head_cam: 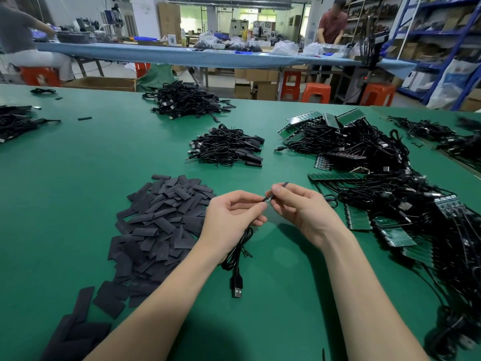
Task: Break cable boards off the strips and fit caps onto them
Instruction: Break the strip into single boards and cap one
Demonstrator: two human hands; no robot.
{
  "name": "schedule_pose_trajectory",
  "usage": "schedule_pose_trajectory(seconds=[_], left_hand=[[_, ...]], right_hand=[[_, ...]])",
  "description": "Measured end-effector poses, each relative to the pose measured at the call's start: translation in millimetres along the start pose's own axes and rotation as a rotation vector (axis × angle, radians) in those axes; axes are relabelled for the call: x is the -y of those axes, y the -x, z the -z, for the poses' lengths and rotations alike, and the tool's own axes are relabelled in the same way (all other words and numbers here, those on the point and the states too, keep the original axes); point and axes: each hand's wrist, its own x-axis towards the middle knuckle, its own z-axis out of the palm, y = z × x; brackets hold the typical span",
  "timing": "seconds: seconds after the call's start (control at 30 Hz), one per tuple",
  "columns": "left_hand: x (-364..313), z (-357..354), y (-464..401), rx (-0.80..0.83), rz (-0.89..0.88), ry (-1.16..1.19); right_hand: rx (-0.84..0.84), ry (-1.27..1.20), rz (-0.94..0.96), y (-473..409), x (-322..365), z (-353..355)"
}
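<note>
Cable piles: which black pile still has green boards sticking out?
The big tangled pile on the right, beside the right hand. The two piles in the middle show only black cables.

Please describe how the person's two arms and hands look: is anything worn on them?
Both forearms are bare up to the picture's lower edge: no sleeves show. The left hand and the right hand wear no gloves. No ring, watch or wrist strap is visible on them.

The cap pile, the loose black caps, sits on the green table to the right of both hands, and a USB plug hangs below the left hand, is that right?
Not quite. The head view shows the cap pile to the left of both hands, beside the left hand, not the right hand. The rest holds: it lies on the green table, and the USB plug hangs below the left hand.
</note>
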Motion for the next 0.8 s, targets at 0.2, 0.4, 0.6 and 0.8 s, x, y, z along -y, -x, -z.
schedule_pose_trajectory(seconds=[0.2,0.4,0.6,0.8], left_hand=[[3.2,0.2,0.5,0.024,-0.013,-0.032],[4.5,0.5,0.5,0.030,-0.014,-0.042],[1.0,0.5,0.6,0.030,0.006,0.013],[-0.1,0.8,1.0,0.068,0.025,0.018]], right_hand=[[-0.013,0.023,0.004,0.8,-1.8,-2.2],[0.022,0.101,-0.003,3.2,-4.0,-2.9],[0.069,0.124,-0.023,2.7,-6.9,-5.7],[0.115,0.135,-0.034,3.9,-6.5,-3.1]])
